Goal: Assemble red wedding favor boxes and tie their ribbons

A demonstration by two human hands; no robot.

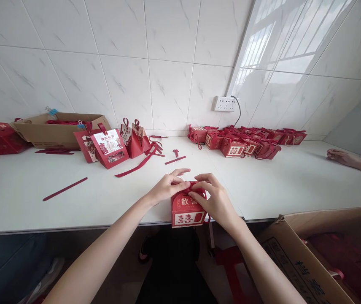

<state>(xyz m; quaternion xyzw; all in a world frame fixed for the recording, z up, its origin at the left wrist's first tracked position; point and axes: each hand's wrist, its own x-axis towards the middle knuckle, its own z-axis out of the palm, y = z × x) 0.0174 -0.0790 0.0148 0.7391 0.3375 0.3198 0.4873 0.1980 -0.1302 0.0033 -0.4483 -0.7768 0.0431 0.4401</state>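
A small red gift box [185,213] with white and gold Chinese lettering sits at the table's front edge, straight in front of me. A dark red ribbon [187,189] lies across its top. My left hand [167,186] pinches the ribbon at the top of the box, thumb pointing right. From the right side, my right hand [214,195] has its fingers closed on the same ribbon, thumb resting near the lettering. The fingers partly hide the ribbon, so I cannot tell how it is tied. A ribbon end hangs beside the box's right side.
Several ribboned boxes [233,148] stand by the wall at right; upright red boxes [112,154] are at left. A cardboard tray [35,131], loose ribbon strips [65,188] and a power strip [224,104] show behind. Another person's hand [341,157] rests far right, above a carton [289,249].
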